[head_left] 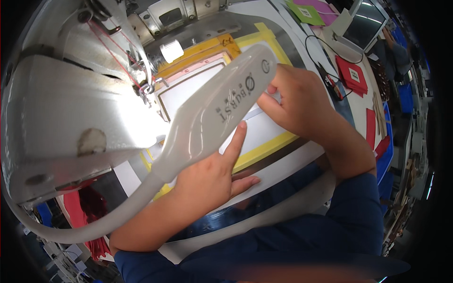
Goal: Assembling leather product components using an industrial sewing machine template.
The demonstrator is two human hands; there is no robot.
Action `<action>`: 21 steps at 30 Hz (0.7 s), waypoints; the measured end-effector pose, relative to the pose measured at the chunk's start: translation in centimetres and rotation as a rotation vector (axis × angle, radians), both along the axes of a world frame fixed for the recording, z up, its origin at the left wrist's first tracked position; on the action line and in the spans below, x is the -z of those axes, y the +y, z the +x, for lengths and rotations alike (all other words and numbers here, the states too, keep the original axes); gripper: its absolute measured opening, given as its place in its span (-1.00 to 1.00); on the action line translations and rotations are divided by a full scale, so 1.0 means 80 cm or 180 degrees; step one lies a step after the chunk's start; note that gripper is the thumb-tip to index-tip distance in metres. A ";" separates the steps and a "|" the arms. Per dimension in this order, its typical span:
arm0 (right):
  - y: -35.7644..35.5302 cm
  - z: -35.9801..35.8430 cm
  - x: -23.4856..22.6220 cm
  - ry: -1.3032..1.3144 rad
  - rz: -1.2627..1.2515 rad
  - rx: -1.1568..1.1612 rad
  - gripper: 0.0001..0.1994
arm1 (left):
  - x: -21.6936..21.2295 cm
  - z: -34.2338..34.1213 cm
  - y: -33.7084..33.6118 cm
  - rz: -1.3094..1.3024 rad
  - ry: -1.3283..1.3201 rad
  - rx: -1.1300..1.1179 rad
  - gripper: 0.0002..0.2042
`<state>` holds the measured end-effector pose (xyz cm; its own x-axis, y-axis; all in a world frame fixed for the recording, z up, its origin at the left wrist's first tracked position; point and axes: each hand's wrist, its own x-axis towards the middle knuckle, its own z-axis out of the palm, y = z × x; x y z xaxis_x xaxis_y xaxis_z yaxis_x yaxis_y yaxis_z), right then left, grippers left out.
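My left hand [207,177] lies over the white work sheet [278,128], its index finger and thumb spread apart and nothing visible in it. Its other fingers are partly behind the grey gooseneck lamp [207,111]. My right hand [302,101] is farther up on the right, fingers curled in and thumb pressed toward them beside the lamp's tip. Whatever it pinches there, if anything, is hidden. Yellow tape [266,148] edges the sheet. Beyond the lamp sits a yellow-brown template frame [200,54] with a pink-edged rectangular opening, next to the lit needle area of a sewing machine [71,104].
Red thread [111,52] runs down the machine's head. At the right are stacked red pieces [351,76], a black cable [309,45] and a screen [365,23]. Green and purple pieces [306,13] lie at the far edge. Red fabric [75,207] hangs at lower left.
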<state>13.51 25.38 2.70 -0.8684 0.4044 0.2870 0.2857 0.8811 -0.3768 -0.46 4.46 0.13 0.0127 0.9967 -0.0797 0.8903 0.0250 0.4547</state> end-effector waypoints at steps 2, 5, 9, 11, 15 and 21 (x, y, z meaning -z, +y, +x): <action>0.001 -0.001 0.002 0.0082 -0.0041 -0.0086 -0.83 | 0.000 0.000 0.001 0.0004 -0.0045 0.0004 0.00; 0.004 -0.003 0.012 0.0311 -0.0109 -0.0401 -0.81 | 0.001 0.002 0.002 0.0044 0.0052 0.0034 0.02; 0.000 -0.008 0.021 0.0459 -0.0244 -0.1012 -0.73 | 0.002 0.005 0.003 0.0053 0.0087 0.0015 0.03; -0.004 -0.008 0.025 0.0413 -0.0251 -0.1002 -0.74 | 0.001 0.007 0.004 0.0056 0.0041 -0.0040 0.05; -0.006 -0.009 0.024 0.0276 -0.0315 -0.0955 -0.76 | 0.001 0.006 0.004 0.0057 0.0029 -0.0036 0.06; -0.005 -0.015 0.029 0.0043 -0.0172 -0.1016 -0.77 | 0.005 0.006 0.004 0.0044 -0.0111 -0.0097 0.05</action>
